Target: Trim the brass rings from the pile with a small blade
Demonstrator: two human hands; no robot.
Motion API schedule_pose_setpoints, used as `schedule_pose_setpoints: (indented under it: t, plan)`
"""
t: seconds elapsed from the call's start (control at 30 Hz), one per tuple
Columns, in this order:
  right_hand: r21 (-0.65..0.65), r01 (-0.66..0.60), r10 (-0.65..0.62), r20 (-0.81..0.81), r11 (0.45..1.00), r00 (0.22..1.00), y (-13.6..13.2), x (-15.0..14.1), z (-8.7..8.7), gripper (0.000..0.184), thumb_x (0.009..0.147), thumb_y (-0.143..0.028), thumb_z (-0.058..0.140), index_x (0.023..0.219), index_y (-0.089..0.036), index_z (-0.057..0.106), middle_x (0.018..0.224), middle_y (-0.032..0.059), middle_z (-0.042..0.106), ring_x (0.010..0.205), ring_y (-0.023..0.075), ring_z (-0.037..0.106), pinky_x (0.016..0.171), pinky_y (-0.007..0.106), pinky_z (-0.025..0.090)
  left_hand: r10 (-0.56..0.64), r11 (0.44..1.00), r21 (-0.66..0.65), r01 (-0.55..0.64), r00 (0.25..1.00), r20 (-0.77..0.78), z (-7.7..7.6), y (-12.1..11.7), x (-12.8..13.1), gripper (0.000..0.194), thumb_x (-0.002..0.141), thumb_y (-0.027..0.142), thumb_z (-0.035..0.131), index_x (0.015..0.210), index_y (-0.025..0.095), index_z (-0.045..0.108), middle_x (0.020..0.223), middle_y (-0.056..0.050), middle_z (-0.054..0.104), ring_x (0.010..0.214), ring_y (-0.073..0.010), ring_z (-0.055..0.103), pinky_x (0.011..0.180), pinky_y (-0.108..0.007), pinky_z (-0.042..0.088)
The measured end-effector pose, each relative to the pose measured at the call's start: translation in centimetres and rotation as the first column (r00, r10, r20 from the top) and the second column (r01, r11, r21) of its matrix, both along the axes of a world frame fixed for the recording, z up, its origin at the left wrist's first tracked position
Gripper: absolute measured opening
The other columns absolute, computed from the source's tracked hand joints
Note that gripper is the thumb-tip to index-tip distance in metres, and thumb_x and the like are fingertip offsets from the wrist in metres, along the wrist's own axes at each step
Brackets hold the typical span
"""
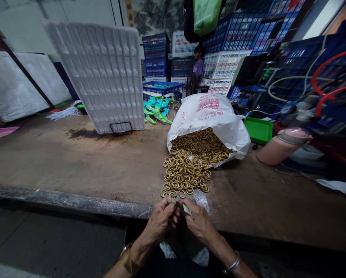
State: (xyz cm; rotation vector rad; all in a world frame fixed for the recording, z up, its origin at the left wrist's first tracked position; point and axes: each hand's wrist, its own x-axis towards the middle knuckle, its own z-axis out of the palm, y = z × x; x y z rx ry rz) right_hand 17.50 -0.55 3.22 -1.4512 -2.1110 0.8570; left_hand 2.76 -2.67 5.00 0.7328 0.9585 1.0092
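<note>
Where the worktable's near edge point(74, 200) meets the lap, both hands come together, fingertips touching. Left hand point(158, 220) is curled, thumb and fingers pinched on the dark end of a small flat piece point(183, 209); right hand point(200, 223) grips the pale end of the same piece from the other side. Its long axis runs roughly left to right between the hands, slightly tilted, the pale end lower and toward the right; what it is cannot be told, too small and partly covered by fingers. Bracelets show on both wrists. Just beyond the fingertips lies a spill of brass-coloured rings point(184, 173), flat on the table, widening back into the mouth of a white sack point(216, 119) lying on its side, opening toward the person. Right of the sack: a green tray point(258, 130) and a pink flask point(280, 148) lying tilted. Farther left, a white moulded tray point(103, 73) stands nearly upright on the table. Behind it, teal plastic pieces point(157, 108), then stacked blue and white crates point(228, 50), with another person point(198, 63) standing among them.
</note>
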Motion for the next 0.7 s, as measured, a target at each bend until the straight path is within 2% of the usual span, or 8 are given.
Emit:
schedule_pose_setpoints:
  t: [0.1, 0.23, 0.5, 0.6, 0.7]
  plan:
    - [0.023, -0.021, 0.019, 0.102, 1.0, 0.995, -0.3, -0.3, 0.1, 0.029, 0.063, -0.005, 0.035, 0.08, -0.02, 0.053, 0.064, -0.0004, 0.059, 0.059, 0.0123, 0.052, 0.056, 0.021, 0.032, 0.007, 0.999, 0.05, -0.004, 0.999, -0.045, -0.3, 0.0, 0.0, 0.032, 0.072, 0.045, 0.056, 0.076, 0.015, 0.048, 0.058, 0.003, 0.053, 0.043, -0.0042, 0.042, 0.043, -0.017, 0.034]
    - [0.059, -0.01, 0.0, 0.175, 0.998, 0.985, -0.3, -0.6, 0.2, 0.026, 0.066, -0.006, 0.034, 0.081, -0.02, 0.052, 0.064, -0.0003, 0.059, 0.056, 0.0123, 0.051, 0.054, 0.023, 0.028, 0.001, 0.997, 0.082, 0.01, 0.991, -0.136, -0.6, -0.1, -0.1, 0.032, 0.073, 0.047, 0.052, 0.077, 0.015, 0.048, 0.052, 0.004, 0.05, 0.041, -0.0051, 0.043, 0.044, -0.017, 0.035]
    - [0.035, -0.036, 0.022, 0.339, 0.999, 0.941, -0.3, -0.7, -0.2, 0.029, 0.063, -0.005, 0.039, 0.087, -0.019, 0.049, 0.063, -0.0003, 0.058, 0.055, 0.0127, 0.05, 0.051, 0.024, 0.021, 0.062, 0.988, 0.151, -0.027, 0.972, -0.227, -0.9, -0.4, -0.1, 0.036, 0.071, 0.052, 0.051, 0.07, 0.016, 0.046, 0.052, 0.004, 0.05, 0.042, -0.0063, 0.044, 0.042, -0.018, 0.034]
    - [0.032, -0.016, 0.001, 0.433, 0.999, 0.901, -0.1, -1.0, -0.1, 0.03, 0.064, -0.005, 0.04, 0.089, -0.018, 0.05, 0.066, 0.0016, 0.06, 0.057, 0.0134, 0.051, 0.051, 0.025, 0.019, 0.036, 0.99, 0.141, -0.006, 0.976, -0.215, -0.7, -1.3, -0.4, 0.036, 0.073, 0.051, 0.05, 0.071, 0.015, 0.048, 0.053, 0.003, 0.05, 0.042, -0.0059, 0.043, 0.042, -0.018, 0.035]
    - [0.057, 0.048, -0.069, 0.479, 0.997, 0.875, 0.6, -1.2, 0.1, 0.026, 0.069, -0.006, 0.04, 0.09, -0.017, 0.05, 0.068, 0.0031, 0.062, 0.058, 0.0136, 0.053, 0.051, 0.025, 0.018, -0.041, 0.991, 0.119, 0.058, 0.99, -0.135, -0.1, -2.6, -0.6, 0.035, 0.075, 0.049, 0.051, 0.072, 0.014, 0.05, 0.059, 0.0, 0.054, 0.045, -0.0069, 0.047, 0.044, -0.018, 0.038]
